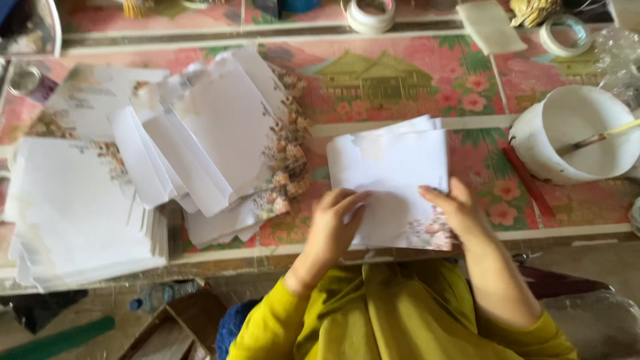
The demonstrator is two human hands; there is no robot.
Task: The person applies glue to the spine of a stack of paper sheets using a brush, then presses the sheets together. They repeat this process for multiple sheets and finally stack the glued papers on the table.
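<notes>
Both hands were flat on a small stack of white sheets (393, 177) near the table's front edge, left hand (333, 223) pressing its lower-left corner, right hand (457, 210) gripping the flowery lower-right corner. A fanned paper pile (213, 133) sat at 9 o'clock, a white bowl (567, 113) with a brush (593, 139) at 2 o'clock.

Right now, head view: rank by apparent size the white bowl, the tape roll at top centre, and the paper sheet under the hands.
1. paper sheet
2. white bowl
3. tape roll, partly cut off by the frame edge and farther away, so its true size is unsure.
</notes>
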